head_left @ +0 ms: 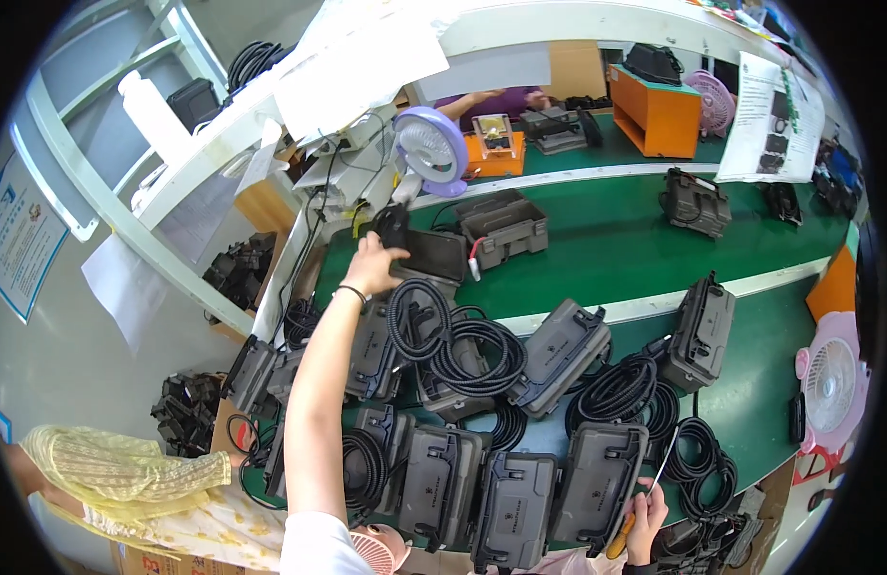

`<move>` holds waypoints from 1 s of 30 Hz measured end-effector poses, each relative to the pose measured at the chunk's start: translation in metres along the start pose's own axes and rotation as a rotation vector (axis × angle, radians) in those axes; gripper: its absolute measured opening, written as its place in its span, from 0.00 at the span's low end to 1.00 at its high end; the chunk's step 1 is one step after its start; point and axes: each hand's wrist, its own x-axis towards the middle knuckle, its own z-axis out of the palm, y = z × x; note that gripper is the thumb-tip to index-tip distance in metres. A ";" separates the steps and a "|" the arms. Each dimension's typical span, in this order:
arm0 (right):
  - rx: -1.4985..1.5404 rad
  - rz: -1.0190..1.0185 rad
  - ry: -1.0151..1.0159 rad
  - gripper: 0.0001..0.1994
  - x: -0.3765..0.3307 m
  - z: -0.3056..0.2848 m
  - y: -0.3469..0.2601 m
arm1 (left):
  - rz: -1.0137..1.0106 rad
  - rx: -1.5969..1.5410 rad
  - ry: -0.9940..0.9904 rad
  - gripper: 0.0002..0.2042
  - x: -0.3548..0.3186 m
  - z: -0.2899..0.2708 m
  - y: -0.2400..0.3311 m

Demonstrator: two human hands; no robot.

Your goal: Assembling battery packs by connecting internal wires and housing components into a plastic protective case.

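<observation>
My left hand (pixel 371 266), a dark band at its wrist, reaches far over the bench. Its fingers are closed at a blurred black part (pixel 393 226), whose kind I cannot make out. Right beside it stands an opened dark grey plastic case (pixel 506 230) with a red-tipped lead (pixel 474 259) hanging out. Low on the right, my right hand (pixel 646 517) grips a screwdriver (pixel 620 537) by its orange handle, the thin shaft pointing up. Close by that hand is a shut grey case (pixel 599 484). Black corrugated hoses (pixel 477 359) lie coiled between more closed cases (pixel 516 508).
A purple fan (pixel 431 149) stands behind the opened case, and a pink fan (pixel 831 379) at the right edge. A white rail (pixel 654 302) divides the green bench (pixel 597 230). Someone in yellow (pixel 127 479) is at the left; another person's hands (pixel 501 96) show across the bench.
</observation>
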 end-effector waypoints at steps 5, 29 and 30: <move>0.050 0.057 -0.009 0.12 -0.001 -0.002 0.006 | 0.046 0.227 -0.017 0.19 0.005 0.015 0.019; 0.151 -0.045 -0.103 0.12 -0.002 -0.010 0.003 | 0.387 0.133 0.551 0.24 -0.100 -0.174 0.198; 0.174 -0.066 -0.105 0.12 -0.004 -0.010 0.002 | 0.412 0.114 0.578 0.24 -0.105 -0.178 0.211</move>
